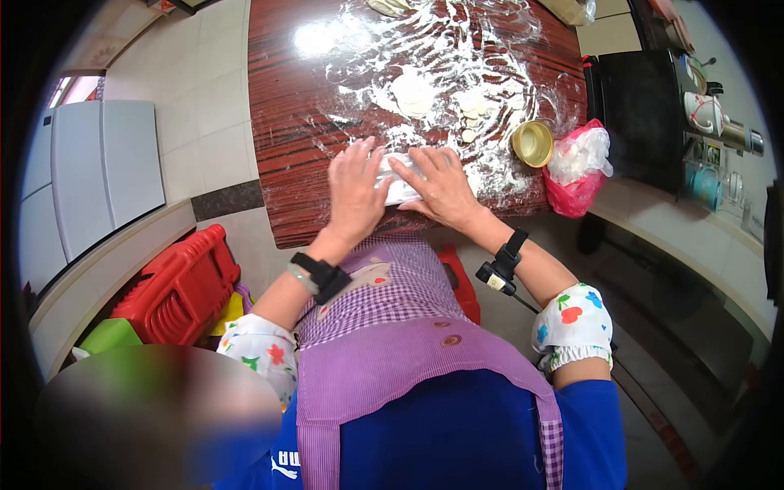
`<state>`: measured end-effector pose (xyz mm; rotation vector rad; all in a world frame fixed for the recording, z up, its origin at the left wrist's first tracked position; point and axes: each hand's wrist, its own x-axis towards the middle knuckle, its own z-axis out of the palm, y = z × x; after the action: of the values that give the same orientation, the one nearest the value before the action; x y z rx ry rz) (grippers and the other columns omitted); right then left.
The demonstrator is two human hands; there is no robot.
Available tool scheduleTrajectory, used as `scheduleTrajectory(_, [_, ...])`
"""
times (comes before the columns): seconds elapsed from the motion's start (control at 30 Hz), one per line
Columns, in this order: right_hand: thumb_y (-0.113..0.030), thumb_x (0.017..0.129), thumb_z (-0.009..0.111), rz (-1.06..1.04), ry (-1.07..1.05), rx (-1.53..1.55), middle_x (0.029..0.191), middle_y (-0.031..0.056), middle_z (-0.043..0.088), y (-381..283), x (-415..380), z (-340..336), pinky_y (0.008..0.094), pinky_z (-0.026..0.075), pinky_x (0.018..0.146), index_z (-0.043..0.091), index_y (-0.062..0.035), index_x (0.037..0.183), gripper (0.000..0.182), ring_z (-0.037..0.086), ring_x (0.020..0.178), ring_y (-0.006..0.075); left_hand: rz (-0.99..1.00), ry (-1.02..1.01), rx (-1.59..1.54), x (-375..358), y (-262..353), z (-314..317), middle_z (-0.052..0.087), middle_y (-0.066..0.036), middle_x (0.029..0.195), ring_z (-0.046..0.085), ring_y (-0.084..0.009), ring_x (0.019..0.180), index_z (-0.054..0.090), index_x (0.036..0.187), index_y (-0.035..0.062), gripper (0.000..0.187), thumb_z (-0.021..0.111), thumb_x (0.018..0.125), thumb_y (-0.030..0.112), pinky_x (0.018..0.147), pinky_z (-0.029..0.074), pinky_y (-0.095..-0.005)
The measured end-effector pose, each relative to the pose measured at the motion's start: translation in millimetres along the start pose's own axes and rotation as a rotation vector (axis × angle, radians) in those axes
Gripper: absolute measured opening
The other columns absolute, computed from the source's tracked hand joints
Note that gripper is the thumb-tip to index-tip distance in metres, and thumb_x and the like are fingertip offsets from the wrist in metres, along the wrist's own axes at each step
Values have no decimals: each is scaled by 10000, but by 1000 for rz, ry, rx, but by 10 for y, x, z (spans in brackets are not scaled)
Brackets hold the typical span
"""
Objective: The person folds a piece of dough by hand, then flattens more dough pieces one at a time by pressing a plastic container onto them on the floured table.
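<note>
At the near edge of the dark red wood-grain table (286,163), my left hand (356,188) rests palm down with its fingers stretched forward. My right hand (445,189) lies opposite, fingers spread and thumb pointing inward. Between them is a white, floury-looking piece (398,186), partly covered by both hands; I cannot tell whether it is dough or a wrapped item. Just beyond the hands, a pale round of dough (414,93) sits in scattered flour. Small dough pieces (471,106) lie to its right.
A gold-coloured round tin (532,144) stands at the table's right side, beside a pink-red plastic bag (572,193) holding clear plastic. More dough (388,6) shows at the far edge. Red plastic stools (175,290) are on the floor at left, near a pale fridge (126,163).
</note>
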<state>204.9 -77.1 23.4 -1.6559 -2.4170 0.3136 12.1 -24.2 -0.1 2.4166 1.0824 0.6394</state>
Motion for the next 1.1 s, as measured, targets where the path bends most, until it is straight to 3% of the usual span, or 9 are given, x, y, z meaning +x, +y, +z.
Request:
scheduleTrajectory(0.27, [-331,898,606,195,31,-141,980,87,645,369,643,169,383,434,772,634,-106,1042,268,620,876,197,-170,95,238,650,-328,313,514,-131,1382,390,-347,1340,559,1283,36,402,525,958,270,1106,231,-617])
scheduleTrajectory(0.33, [-308,915,577,380,-252,-108,989,95,657,371,778,39,399,422,784,631,-93,980,231,618,888,200,-277,29,227,737,-361,334,498,-153,1395,379,-370,1347,546,1281,17,408,493,975,281,1108,235,-620])
scheduleTrajectory(0.57, [-342,862,635,129,23,-95,1304,168,479,-111,-262,205,529,279,1090,474,-86,1361,584,402,1291,338,53,-176,44,-249,30,125,417,-185,1470,337,-412,1374,486,1365,-8,612,654,845,267,1140,215,-594])
scheduleTrajectory(0.7, [-256,903,565,148,200,-215,807,49,559,292,593,310,416,422,720,621,-102,841,175,550,798,243,-101,-3,208,433,-354,191,405,-144,1500,294,-387,1417,435,1422,45,473,443,994,245,1152,167,-601])
scheduleTrajectory(0.73, [-254,933,530,225,164,-74,837,72,593,421,866,232,421,424,694,624,-90,836,213,575,831,252,-132,25,253,687,-506,156,395,-136,1511,297,-367,1420,414,1439,53,480,422,1003,253,1150,167,-603])
scheduleTrajectory(0.8, [-321,978,496,318,41,-57,887,105,654,621,1240,184,460,419,765,654,-60,935,308,611,880,264,-220,41,254,975,-729,81,409,-149,1496,306,-372,1415,433,1423,51,475,424,999,265,1150,158,-617])
scheduleTrajectory(0.9, [-352,979,508,189,4,154,1025,156,668,478,1163,44,511,416,863,654,-61,1084,342,608,990,277,-196,313,-16,881,-670,-368,598,-165,1225,540,-368,1145,579,1219,25,301,510,960,161,972,414,-488])
scheduleTrajectory(0.97, [-412,900,627,120,-82,126,1151,157,640,417,933,33,527,373,923,574,-76,1278,509,588,1073,275,-66,289,-139,488,-653,-538,629,-145,1045,591,-330,971,610,1090,14,189,551,916,59,845,460,-418])
scheduleTrajectory(1.1, [-423,635,842,-18,-132,-98,1178,141,592,452,682,40,483,394,954,398,-97,1441,976,572,1101,316,383,-241,-132,-128,-701,-300,631,-141,1064,604,-301,1005,635,1066,26,203,591,868,32,875,471,-421])
